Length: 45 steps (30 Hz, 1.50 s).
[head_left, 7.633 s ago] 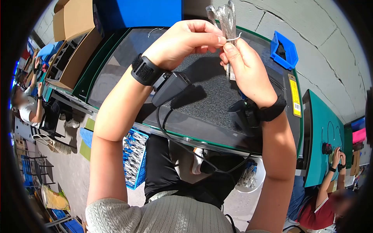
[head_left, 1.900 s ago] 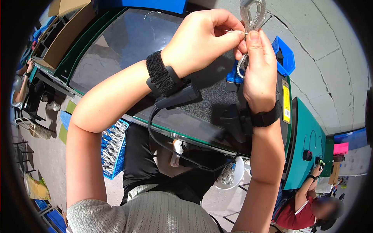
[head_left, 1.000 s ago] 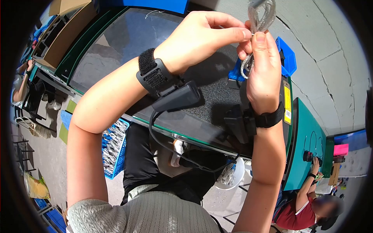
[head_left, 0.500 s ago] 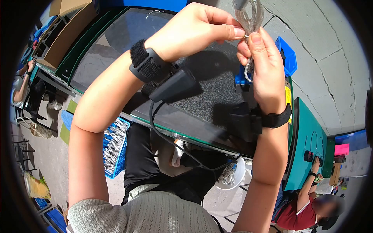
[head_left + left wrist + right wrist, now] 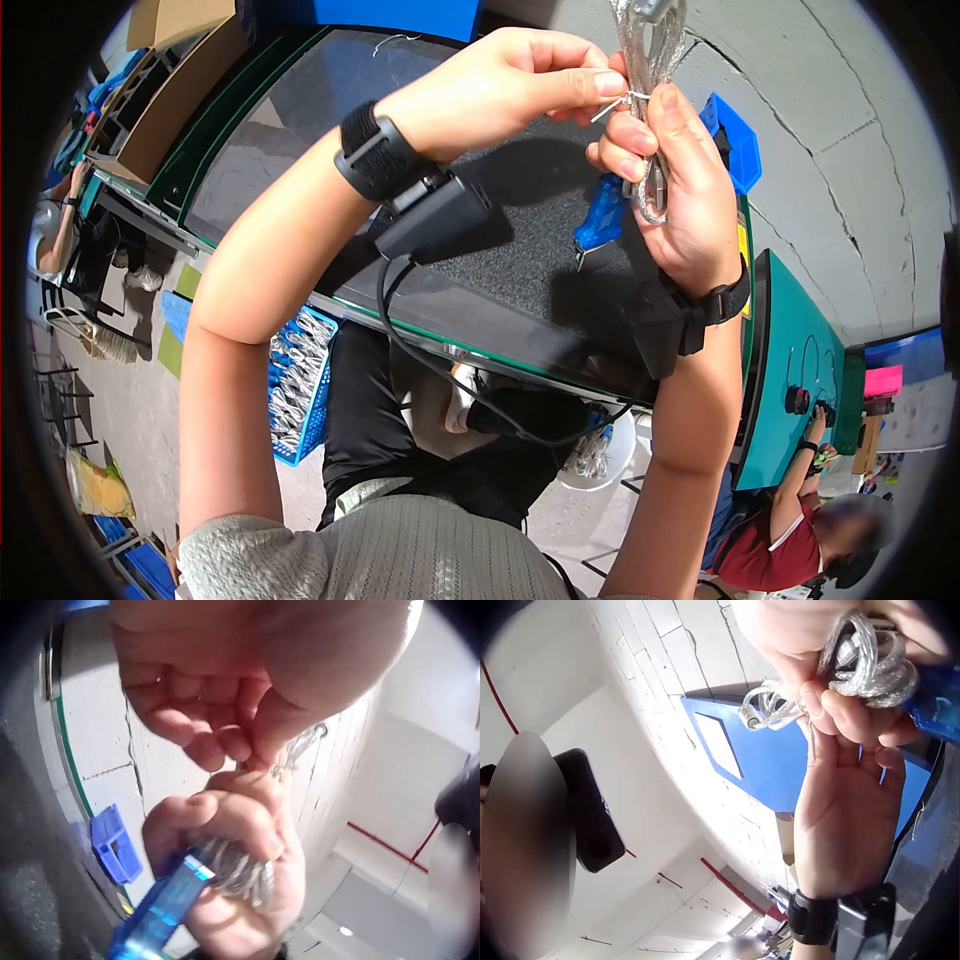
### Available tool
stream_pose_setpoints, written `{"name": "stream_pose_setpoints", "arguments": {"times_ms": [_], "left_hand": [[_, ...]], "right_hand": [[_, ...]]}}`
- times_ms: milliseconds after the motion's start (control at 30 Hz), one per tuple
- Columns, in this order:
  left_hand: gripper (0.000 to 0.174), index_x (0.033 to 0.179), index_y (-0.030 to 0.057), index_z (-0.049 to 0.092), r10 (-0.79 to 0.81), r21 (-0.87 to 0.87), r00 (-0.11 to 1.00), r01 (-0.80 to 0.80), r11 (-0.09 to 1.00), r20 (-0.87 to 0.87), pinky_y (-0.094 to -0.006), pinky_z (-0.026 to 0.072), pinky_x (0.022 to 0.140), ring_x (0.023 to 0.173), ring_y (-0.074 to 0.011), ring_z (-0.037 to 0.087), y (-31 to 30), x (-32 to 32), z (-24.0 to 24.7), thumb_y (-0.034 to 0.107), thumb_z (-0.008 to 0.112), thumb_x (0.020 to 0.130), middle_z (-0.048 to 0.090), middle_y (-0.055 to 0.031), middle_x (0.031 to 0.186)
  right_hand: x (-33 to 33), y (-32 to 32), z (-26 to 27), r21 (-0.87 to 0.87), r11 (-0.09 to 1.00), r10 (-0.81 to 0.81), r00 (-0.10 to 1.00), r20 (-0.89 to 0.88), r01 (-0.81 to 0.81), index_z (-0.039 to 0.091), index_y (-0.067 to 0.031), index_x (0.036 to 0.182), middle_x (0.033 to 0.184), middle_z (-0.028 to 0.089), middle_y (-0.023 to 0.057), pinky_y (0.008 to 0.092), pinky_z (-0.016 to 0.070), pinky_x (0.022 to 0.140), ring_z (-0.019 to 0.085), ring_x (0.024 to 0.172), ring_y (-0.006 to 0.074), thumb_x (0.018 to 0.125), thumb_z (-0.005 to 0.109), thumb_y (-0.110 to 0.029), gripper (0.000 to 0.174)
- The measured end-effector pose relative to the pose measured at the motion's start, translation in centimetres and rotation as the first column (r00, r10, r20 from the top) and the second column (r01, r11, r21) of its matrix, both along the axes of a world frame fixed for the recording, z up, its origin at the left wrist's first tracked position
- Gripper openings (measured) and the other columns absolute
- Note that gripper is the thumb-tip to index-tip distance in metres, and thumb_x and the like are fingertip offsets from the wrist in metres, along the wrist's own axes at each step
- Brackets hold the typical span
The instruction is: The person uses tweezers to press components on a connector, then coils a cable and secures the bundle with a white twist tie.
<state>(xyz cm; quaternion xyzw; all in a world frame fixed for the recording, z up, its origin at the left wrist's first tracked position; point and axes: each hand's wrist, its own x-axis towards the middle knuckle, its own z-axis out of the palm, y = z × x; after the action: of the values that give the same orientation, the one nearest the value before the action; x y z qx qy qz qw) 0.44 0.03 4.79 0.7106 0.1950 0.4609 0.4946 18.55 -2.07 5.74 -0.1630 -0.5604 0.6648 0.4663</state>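
Observation:
In the head view, my right hand point(image 5: 690, 190) grips a coiled silver cable point(image 5: 650, 45), its loops standing up above the fingers and a short loop hanging below. From the bundle hangs the cable's blue translucent connector point(image 5: 602, 212), also large in the left wrist view as a blue connector point(image 5: 161, 911). A thin white twist tie point(image 5: 612, 105) goes round the bundle at the right thumb. My left hand point(image 5: 500, 85) pinches the tie between thumb and forefinger, close beside the bundle. In the right wrist view, the coil point(image 5: 874, 671) bulges out of the right hand.
Below lies a dark textured mat point(image 5: 540, 270) on the workbench. A blue bin point(image 5: 735, 145) stands at its right. Finished-looking cable bundles fill a blue basket point(image 5: 322, 400) and a white bucket point(image 5: 625, 450) by the legs. Another person point(image 5: 790, 520) sits at the right.
The hands and bundle have shifted up and right since the first frame. Lately the right hand has turned, bringing the blue connector into fuller view, and the tie's free end now shows.

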Motion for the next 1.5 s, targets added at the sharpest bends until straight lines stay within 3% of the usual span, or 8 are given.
{"name": "stream_pose_setpoints", "arguments": {"times_ms": [167,267,333,400,667,933,1267,1500], "left_hand": [[0.018,0.099,-0.0002,0.063,0.357,0.275,0.918,-0.392,0.878,0.171,-0.0239,0.0506,0.075,0.086,-0.0111,0.060,-1.1,1.6,-0.1,0.001,0.066,0.082,0.059,-0.0040,0.094],[0.040,0.119,0.0070,0.053,0.364,0.364,0.926,-0.374,0.853,0.099,-0.0271,0.0494,0.076,0.088,-0.0250,0.062,-0.9,0.7,-0.1,0.001,0.066,0.081,0.056,-0.0092,0.112],[0.030,0.107,0.0041,0.059,0.417,0.531,0.900,-0.416,0.738,0.126,-0.0283,0.0494,0.073,0.086,-0.0208,0.060,-0.8,0.9,0.6,0.001,0.068,0.079,0.059,-0.0083,0.099],[0.024,0.100,0.0027,0.062,0.451,0.826,0.828,-0.486,0.284,0.332,-0.0241,0.0477,0.068,0.082,-0.0131,0.058,-0.8,1.1,0.9,-0.001,0.068,0.077,0.058,-0.0074,0.094],[0.032,0.092,0.0055,0.070,0.620,0.870,0.734,-0.465,0.163,0.276,-0.0241,0.0519,0.065,0.077,-0.0149,0.062,-2.0,1.4,1.0,-0.009,0.073,0.064,0.058,-0.0089,0.099],[0.031,0.085,0.0083,0.071,0.636,0.937,0.691,-0.297,-0.184,0.343,-0.0259,0.0488,0.058,0.069,-0.0169,0.060,-1.9,1.0,2.4,-0.002,0.074,0.056,0.060,-0.0040,0.083],[0.022,0.079,0.0131,0.068,0.773,0.956,0.563,-0.180,-0.232,0.293,-0.0272,0.0438,0.059,0.073,-0.0145,0.059,-2.6,1.7,2.1,0.010,0.074,0.058,0.062,0.0032,0.082],[0.015,0.075,0.0084,0.066,0.768,0.953,0.613,-0.302,0.012,0.185,-0.0283,0.0438,0.060,0.068,-0.0186,0.058,-2.3,1.5,1.9,0.006,0.073,0.062,0.062,-0.0010,0.078]], "right_hand": [[0.1,-0.2,0.2,-0.069,0.997,0.010,0.987,-0.161,-0.022,0.051,0.0009,0.115,0.073,0.043,-0.0016,0.0212,0.0385,0.062,0.038,0.064,0.0058,0.099,0.043,-0.027,0.033],[0.2,-0.4,0.2,-0.070,0.995,0.056,0.974,-0.219,-0.073,0.050,0.0007,0.116,0.073,0.042,-0.0014,0.0227,0.0392,0.065,0.039,0.063,0.0068,0.099,0.042,-0.028,0.034],[0.1,-0.5,0.2,-0.099,0.991,0.064,0.974,-0.218,-0.088,0.050,-0.0002,0.114,0.073,0.043,-0.0014,0.0239,0.0395,0.067,0.040,0.063,0.0076,0.099,0.041,-0.028,0.033],[0.1,-1.0,-0.2,-0.116,0.989,0.068,0.975,-0.209,-0.093,0.050,-0.0008,0.112,0.073,0.043,-0.0014,0.0240,0.0395,0.067,0.040,0.063,0.0077,0.099,0.040,-0.028,0.032],[-0.1,-1.4,-0.2,-0.189,0.972,0.087,0.959,-0.269,-0.141,0.051,-0.0008,0.108,0.077,0.044,-0.0014,0.0229,0.0391,0.064,0.041,0.066,0.0066,0.100,0.040,-0.026,0.029],[-0.2,-0.8,0.0,-0.177,0.969,0.115,0.948,-0.298,-0.174,0.051,0.0013,0.111,0.081,0.047,-0.0013,0.0223,0.0409,0.063,0.042,0.068,0.0055,0.100,0.041,-0.025,0.030],[0.0,0.2,-1.3,-0.112,0.992,0.037,0.984,-0.174,-0.057,0.055,-0.0017,0.103,0.077,0.049,-0.0018,0.0205,0.0412,0.063,0.045,0.068,0.0059,0.099,0.042,-0.027,0.028],[-1.0,0.5,-2.0,0.074,0.979,-0.192,0.981,0.038,0.188,0.055,-0.0052,0.093,0.075,0.049,-0.0022,0.0191,0.0399,0.061,0.046,0.066,0.0063,0.098,0.043,-0.028,0.026]]}}
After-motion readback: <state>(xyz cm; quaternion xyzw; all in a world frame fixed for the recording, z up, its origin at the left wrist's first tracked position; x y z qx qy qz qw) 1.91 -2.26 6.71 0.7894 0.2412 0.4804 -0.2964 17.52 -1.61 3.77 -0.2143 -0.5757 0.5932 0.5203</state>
